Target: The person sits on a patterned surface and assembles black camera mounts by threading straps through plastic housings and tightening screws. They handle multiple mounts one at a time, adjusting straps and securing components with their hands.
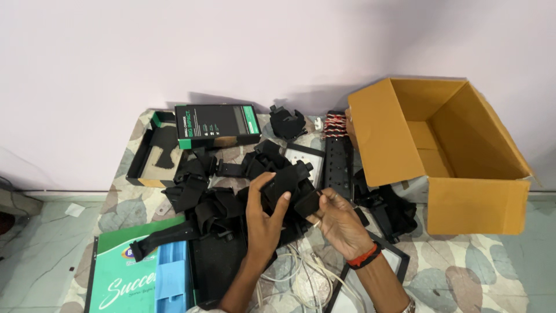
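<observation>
My left hand (263, 223) grips a black fabric strap mount (284, 182) from below, thumb and fingers wrapped round it. My right hand (339, 223) pinches the free end of that same strap at its right side. A red band sits on the right wrist. Both hands hover above a pile of black straps and harness pieces (200, 194) lying on a patterned floor. A tangle of white cable (304, 278) lies under my forearms.
An open brown cardboard box (440, 156) stands at the right. A black and green carton (217, 124) and a black tray (147, 153) lie at the back left. A black power strip (339, 162), a green book (124, 272) and a blue moulded insert (171, 281) are nearby. Wall behind.
</observation>
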